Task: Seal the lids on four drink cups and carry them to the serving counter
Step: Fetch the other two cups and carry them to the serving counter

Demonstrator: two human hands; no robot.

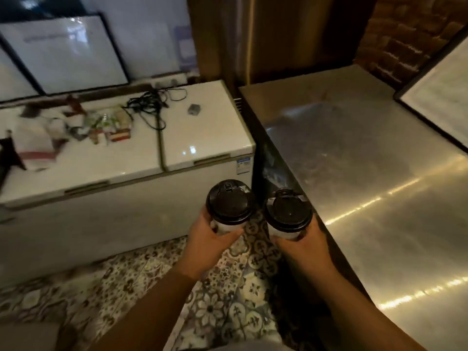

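Two lidded cups (229, 211), two hands (210, 245).

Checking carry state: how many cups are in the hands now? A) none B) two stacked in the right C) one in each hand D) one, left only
C: the left hand grips one lidded cup and the right hand grips another lidded cup, side by side.

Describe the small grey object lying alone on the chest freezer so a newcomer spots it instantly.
Find the white chest freezer left of the steel counter. On its right lid, beside the black cables, lies the small grey object, alone, away from the clutter.
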